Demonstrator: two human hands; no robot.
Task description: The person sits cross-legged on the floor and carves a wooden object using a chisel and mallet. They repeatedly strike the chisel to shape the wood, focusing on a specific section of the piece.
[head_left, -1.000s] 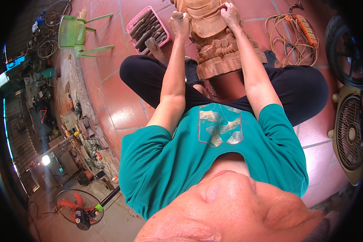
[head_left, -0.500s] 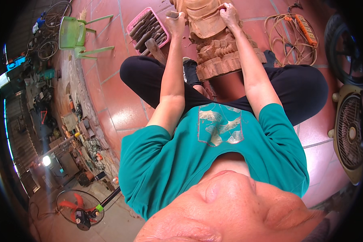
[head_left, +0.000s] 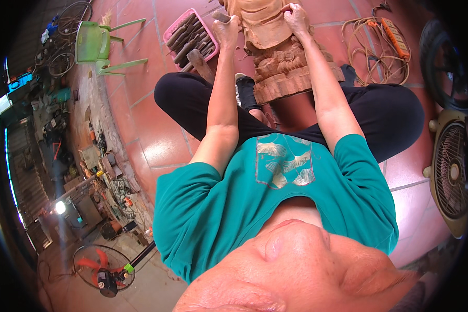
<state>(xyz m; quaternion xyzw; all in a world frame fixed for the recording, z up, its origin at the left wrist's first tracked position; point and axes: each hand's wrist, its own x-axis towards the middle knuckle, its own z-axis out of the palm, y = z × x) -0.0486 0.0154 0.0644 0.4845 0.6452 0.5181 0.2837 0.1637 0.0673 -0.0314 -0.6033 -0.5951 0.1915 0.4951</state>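
A reddish-brown wooden carving (head_left: 278, 73) lies between my crossed legs, with smooth draped folds at its far part and a ridged, ornate base nearer me. On its left side, my left hand (head_left: 226, 32) is closed around a short brown wooden handle (head_left: 221, 17), whose blunt end sticks out past the fist. The rest of that tool is hidden. My right hand (head_left: 296, 21) is curled shut against the carving's upper right edge. Whatever its fingers may grip cannot be made out.
A pink basket (head_left: 215, 52) of dark chisel-like tools stands left, with a wooden mallet (head_left: 198, 61) beside it. Further left is a green plastic chair (head_left: 92, 42). An orange power strip (head_left: 395, 39) with coiled cord, a wheel (head_left: 444, 65) and a box fan (head_left: 452, 174) lie right.
The handle end in my left hand has shifted very slightly up and left. My right hand and the carving look the same.
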